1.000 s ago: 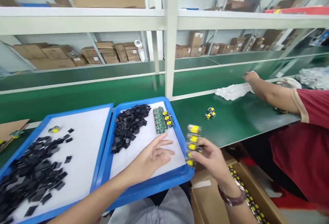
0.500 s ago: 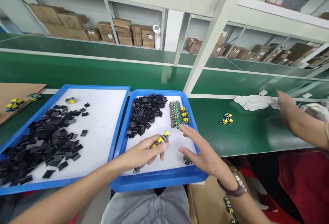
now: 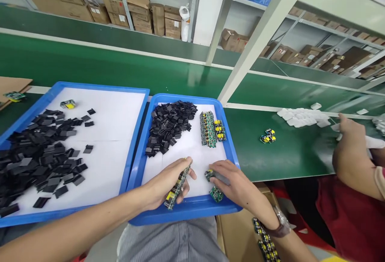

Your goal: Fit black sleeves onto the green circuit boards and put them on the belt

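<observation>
My left hand point(image 3: 168, 181) is closed around a strip of small green circuit boards with yellow parts point(image 3: 177, 187), held over the near edge of the right blue tray point(image 3: 183, 212). My right hand point(image 3: 233, 181) rests on the tray's white liner, fingers pinched on a small green board point(image 3: 209, 174); another loose board point(image 3: 215, 194) lies just below it. Further back in the same tray sit a heap of black square pieces point(image 3: 170, 123) and a row of boards point(image 3: 210, 128).
A second blue tray point(image 3: 99, 91) on the left holds many black pieces point(image 3: 39, 153) and one board. On the green bench lie a small board cluster point(image 3: 267, 135) and white parts point(image 3: 302, 116). A co-worker's arm point(image 3: 351, 157) reaches in at right. An open carton point(image 3: 264, 246) with boards stands below.
The board strip went from my right hand to my left. My right hand came down onto the tray and pinched a loose board. The view tilted down and left.
</observation>
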{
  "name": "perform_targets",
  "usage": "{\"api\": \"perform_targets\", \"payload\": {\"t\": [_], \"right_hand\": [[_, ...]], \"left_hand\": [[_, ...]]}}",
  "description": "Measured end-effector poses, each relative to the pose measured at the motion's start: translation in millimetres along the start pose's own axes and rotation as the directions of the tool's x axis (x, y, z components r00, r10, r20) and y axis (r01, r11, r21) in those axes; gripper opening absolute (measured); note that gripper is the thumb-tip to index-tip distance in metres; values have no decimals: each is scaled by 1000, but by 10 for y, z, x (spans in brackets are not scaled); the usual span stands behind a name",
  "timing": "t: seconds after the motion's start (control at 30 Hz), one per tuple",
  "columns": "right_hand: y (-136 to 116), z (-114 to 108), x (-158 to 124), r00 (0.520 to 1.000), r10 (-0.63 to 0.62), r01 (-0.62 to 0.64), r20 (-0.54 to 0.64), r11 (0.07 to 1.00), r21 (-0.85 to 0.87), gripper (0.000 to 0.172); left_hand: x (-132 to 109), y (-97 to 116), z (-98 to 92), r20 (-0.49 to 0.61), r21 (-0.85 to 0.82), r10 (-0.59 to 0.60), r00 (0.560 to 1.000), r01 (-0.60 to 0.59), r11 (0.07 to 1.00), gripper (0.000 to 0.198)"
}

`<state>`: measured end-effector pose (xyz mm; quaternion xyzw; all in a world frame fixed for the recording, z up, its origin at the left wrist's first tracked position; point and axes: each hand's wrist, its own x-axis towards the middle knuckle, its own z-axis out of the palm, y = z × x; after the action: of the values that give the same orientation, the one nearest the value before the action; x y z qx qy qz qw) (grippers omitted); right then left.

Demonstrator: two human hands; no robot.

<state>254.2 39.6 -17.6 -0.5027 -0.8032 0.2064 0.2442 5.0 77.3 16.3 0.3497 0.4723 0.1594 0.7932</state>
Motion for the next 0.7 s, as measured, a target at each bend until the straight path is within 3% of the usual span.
{"api": "perform_targets", "payload": {"t": [0.1, 0.13, 0.2, 0.27, 0.33, 0.43, 0.5, 0.6, 0.7], "right_hand": [[-108, -157, 55, 998, -51, 49, 42, 998, 48, 58], [-158, -180, 79, 994, -85, 77, 62, 991, 111, 61], [-239, -154, 116, 984, -167, 148, 64, 961, 235, 51], [-272, -38, 123, 980, -194, 200, -49, 944, 262, 36], [-257, 116, 100, 966, -157, 194, -205, 966, 173, 26], [-211, 255, 52, 970, -123, 122, -209, 992, -19, 23], [-211, 238, 41, 986, -102, 91, -129, 992, -87, 33], [-287, 143, 62, 988, -136, 138, -78, 990, 22, 58], [-394, 137, 91, 967, -242, 254, -75, 931, 263, 47]], "left_hand": [[-27, 103, -31, 176, 62, 15, 984, -26, 998, 40], [-36, 125, -16, 236, 86, 35, 971, -56, 995, 37], [-47, 128, 42, 306, 115, 50, 951, -89, 989, 38], [-45, 72, 109, 242, 106, 66, 968, -93, 990, 44], [-28, -19, 153, 70, 82, 90, 994, -95, 992, 47], [0, -125, 137, -140, 62, 112, 984, -104, 993, 45], [-7, -135, 87, -131, 66, 131, 983, -123, 990, 44], [-71, -82, 48, 39, 99, 125, 991, -128, 987, 47], [-140, -65, 117, 142, 171, 85, 986, -109, 979, 62]]}}
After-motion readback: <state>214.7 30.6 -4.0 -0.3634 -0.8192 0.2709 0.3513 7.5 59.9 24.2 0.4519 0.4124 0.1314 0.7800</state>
